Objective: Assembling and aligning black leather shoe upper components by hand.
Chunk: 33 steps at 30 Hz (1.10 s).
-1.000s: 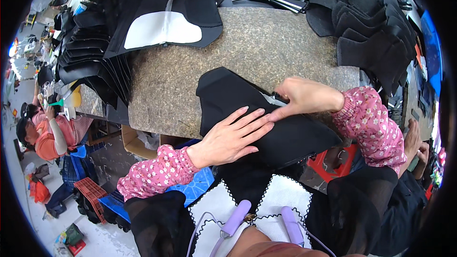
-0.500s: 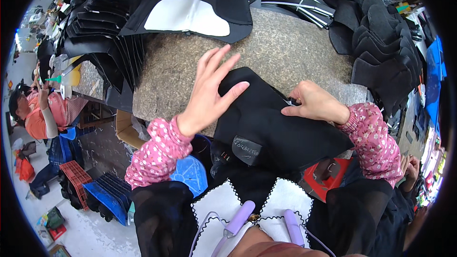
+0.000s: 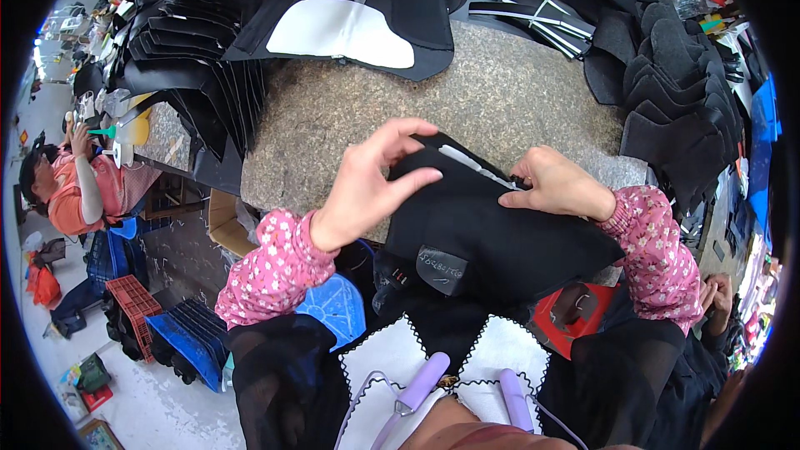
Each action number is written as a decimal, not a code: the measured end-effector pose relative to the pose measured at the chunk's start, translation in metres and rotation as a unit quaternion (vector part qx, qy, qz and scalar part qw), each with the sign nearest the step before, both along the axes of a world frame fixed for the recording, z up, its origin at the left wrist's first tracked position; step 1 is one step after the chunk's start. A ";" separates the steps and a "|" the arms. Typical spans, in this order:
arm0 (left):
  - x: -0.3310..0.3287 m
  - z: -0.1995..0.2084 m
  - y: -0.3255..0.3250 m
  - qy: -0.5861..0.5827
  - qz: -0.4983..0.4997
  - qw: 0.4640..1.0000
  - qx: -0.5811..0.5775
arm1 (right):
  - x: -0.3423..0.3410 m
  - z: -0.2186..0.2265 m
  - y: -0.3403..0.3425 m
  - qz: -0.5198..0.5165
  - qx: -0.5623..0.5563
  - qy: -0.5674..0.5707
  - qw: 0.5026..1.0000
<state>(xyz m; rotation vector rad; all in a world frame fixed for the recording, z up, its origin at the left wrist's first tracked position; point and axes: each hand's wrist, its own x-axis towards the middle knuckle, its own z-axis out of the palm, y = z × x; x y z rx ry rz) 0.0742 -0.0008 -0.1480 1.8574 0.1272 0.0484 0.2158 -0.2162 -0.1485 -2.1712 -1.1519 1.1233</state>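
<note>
A black piece of sheet material [image 3: 517,242], perhaps fabric or leather, hangs over the near edge of the stone-like worktop in front of me. A white strip [image 3: 471,164] shows along its upper edge, inside the fold. My left hand [image 3: 362,179] curls round its upper left corner, thumb on the near face and fingers over the edge. At the right end of the white strip my right hand [image 3: 554,185] pinches the edge between thumb and bent fingers. A dark patch [image 3: 442,269] with pale handwriting lies on the piece's lower part.
The speckled worktop [image 3: 333,117] carries a black piece with a white patch [image 3: 342,32] at the far side. Stacks of black pieces [image 3: 192,58] stand left, more [image 3: 675,100] right, beside bundled strips [image 3: 542,12]. Another person [image 3: 79,179] works at far left. A blue stool [image 3: 333,304] is below.
My left hand, spread above the piece before, has lowered and curled onto its upper left corner. The upper edge has parted, baring the white strip. My right hand keeps its pinch.
</note>
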 end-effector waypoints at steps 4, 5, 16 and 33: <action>0.012 -0.012 0.011 0.045 0.024 0.999 -0.018 | 0.007 -0.007 0.002 0.059 0.027 -0.034 0.997; 0.014 -0.012 0.013 0.050 0.025 0.998 -0.011 | 0.010 -0.006 0.004 0.059 0.028 -0.034 0.997; 0.011 -0.033 0.019 0.066 0.058 0.995 -0.046 | 0.012 0.006 0.012 0.068 -0.040 0.014 0.997; 0.018 -0.035 0.017 0.048 0.061 0.991 0.106 | 0.024 -0.006 0.020 0.149 -0.056 -0.028 0.987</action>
